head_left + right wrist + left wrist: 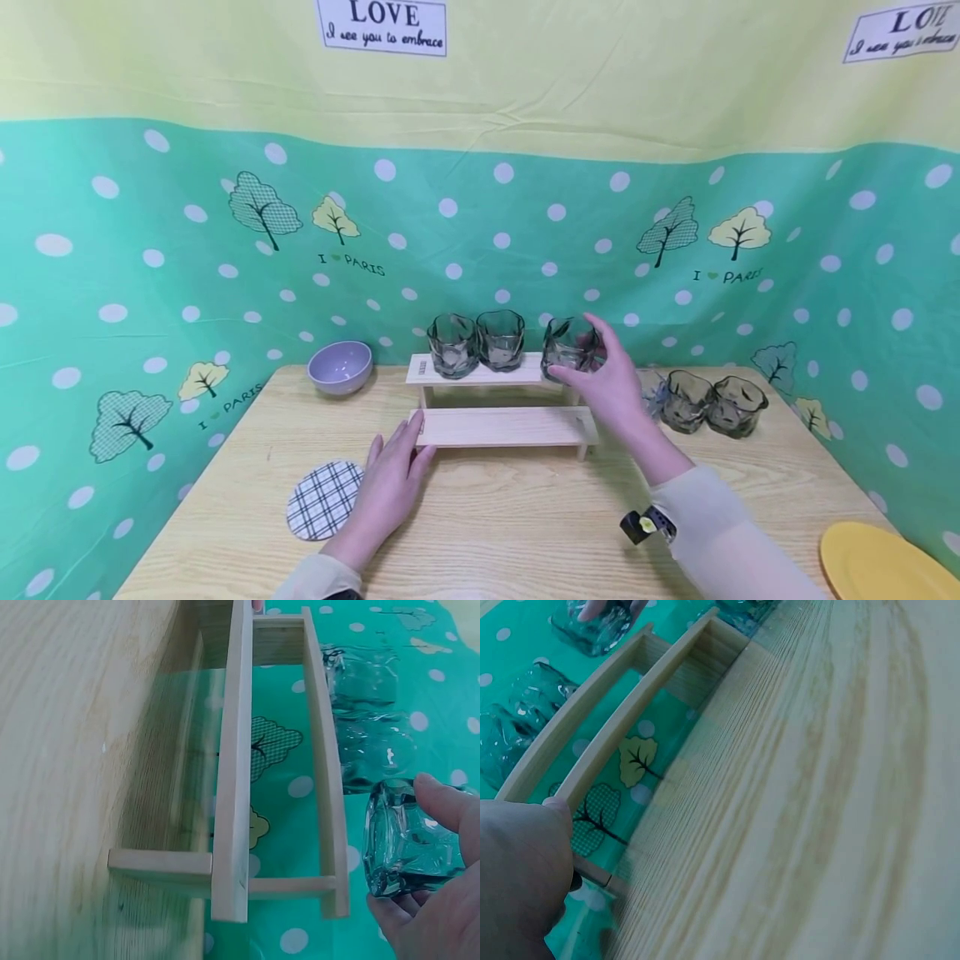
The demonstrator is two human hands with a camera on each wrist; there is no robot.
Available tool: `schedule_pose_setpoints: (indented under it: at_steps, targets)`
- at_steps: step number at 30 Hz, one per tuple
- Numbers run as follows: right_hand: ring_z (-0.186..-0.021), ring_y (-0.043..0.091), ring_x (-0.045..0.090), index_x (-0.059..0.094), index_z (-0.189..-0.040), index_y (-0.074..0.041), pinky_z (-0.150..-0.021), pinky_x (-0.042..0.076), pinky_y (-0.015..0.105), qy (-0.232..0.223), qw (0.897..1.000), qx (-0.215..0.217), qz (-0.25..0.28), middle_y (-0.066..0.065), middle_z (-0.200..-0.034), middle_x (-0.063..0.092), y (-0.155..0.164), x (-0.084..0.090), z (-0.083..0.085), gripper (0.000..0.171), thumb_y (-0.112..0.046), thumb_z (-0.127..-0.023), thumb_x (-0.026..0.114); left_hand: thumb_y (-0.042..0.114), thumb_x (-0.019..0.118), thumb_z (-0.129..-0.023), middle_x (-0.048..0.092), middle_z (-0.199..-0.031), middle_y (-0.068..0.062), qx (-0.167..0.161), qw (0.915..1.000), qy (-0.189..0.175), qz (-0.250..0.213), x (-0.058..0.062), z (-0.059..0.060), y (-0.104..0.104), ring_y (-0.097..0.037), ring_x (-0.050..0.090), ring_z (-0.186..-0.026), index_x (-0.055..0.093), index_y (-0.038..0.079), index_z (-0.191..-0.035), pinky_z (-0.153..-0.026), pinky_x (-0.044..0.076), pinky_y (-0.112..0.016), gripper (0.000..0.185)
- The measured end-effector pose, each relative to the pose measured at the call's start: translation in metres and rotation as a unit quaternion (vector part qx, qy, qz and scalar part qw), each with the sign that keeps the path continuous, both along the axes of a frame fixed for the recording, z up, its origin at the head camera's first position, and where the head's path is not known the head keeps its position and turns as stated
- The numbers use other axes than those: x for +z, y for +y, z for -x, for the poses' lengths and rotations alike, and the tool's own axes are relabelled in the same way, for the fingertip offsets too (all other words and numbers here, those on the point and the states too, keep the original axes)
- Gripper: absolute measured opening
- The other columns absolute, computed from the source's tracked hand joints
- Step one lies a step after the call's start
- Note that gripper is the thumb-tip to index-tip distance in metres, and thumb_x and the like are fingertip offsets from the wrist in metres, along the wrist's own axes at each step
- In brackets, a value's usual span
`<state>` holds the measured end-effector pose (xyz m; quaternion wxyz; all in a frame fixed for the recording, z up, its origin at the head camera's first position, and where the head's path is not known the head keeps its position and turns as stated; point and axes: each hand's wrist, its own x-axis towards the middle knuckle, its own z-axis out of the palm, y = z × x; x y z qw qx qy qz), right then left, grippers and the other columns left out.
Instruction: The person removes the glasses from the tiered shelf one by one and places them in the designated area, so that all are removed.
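My right hand [611,387] grips a smoky, faceted glass tumbler [570,343] over the right end of the top tier of a two-tier wooden rack [502,427]. In the right wrist view, a small gap shows between that tumbler [411,838] and the tier's edge, with thumb and fingers around its sides. Two matching tumblers [453,346] [501,340] stand side by side on the top tier's left and middle. My left hand [390,483] rests against the left end of the lower tier, fingers extended, thumb at the front edge.
To the right of the rack, two more dark tumblers [686,402] [737,407] sit on the wooden table [517,533]. A purple bowl [341,368] stands at the back left, a checkered round mat [324,500] beside my left hand. A yellow plate [888,562] lies front right.
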<state>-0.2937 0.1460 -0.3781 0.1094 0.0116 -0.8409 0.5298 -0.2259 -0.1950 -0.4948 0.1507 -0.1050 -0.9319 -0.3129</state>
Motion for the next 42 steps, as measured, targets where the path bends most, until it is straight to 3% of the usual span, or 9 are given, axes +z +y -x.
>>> schedule_pose_setpoints:
  at_steps: [6, 11, 22, 38, 42]
  targets:
    - [-0.152, 0.049, 0.045, 0.027, -0.175, -0.044, -0.123, 0.041, 0.064, 0.002, 1.000, 0.007, -0.005, 0.016, -0.174, 0.037, 0.013, 0.000, -0.017, 0.116, -0.040, -0.085, 0.099, 0.028, 0.064, -0.114, 0.052, -0.165, -0.021, 0.001, 1.0000, 0.001, 0.003, -0.002, 0.000, -0.001, -0.044, 0.047, -0.154, 0.042, 0.006, -0.169, -0.131, 0.017, -0.071, 0.063]
    - [-0.153, 0.053, 0.042, 0.023, -0.176, -0.043, -0.124, 0.039, 0.066, -0.010, 1.000, 0.000, -0.021, 0.016, -0.179, 0.029, 0.024, -0.001, -0.030, 0.120, -0.045, -0.083, 0.099, 0.028, 0.064, -0.114, 0.051, -0.165, -0.021, 0.001, 1.0000, 0.000, 0.004, -0.002, 0.000, -0.001, -0.044, 0.047, -0.154, 0.042, 0.006, -0.170, -0.131, 0.017, -0.071, 0.064]
    - [-0.149, 0.055, 0.046, 0.022, -0.178, -0.033, -0.123, 0.042, 0.065, -0.007, 0.999, -0.011, -0.047, 0.024, -0.172, 0.038, 0.051, -0.008, -0.053, 0.123, -0.046, -0.083, 0.099, 0.030, 0.061, -0.115, 0.049, -0.166, -0.021, 0.000, 0.9999, -0.010, 0.005, -0.001, 0.001, -0.001, -0.044, 0.044, -0.156, 0.039, 0.006, -0.171, -0.132, 0.013, -0.070, 0.064]
    - [-0.151, 0.062, 0.036, 0.019, -0.179, -0.024, -0.116, 0.036, 0.081, -0.033, 0.994, -0.011, -0.101, 0.026, -0.179, 0.023, 0.083, -0.035, -0.067, 0.126, -0.049, -0.084, 0.097, 0.029, 0.062, -0.115, 0.049, -0.167, -0.021, 0.001, 0.9999, -0.011, 0.005, -0.001, 0.002, -0.001, -0.044, 0.044, -0.156, 0.040, 0.006, -0.171, -0.132, 0.014, -0.070, 0.064]
    - [-0.149, 0.064, 0.038, 0.019, -0.179, -0.020, -0.117, 0.038, 0.078, -0.041, 0.995, -0.003, -0.093, 0.030, -0.178, 0.022, 0.089, -0.044, -0.066, 0.126, -0.045, -0.084, 0.098, 0.029, 0.062, -0.115, 0.049, -0.167, -0.021, 0.000, 0.9999, -0.010, 0.005, -0.001, 0.002, 0.000, -0.044, 0.044, -0.156, 0.040, 0.005, -0.171, -0.132, 0.014, -0.070, 0.064]
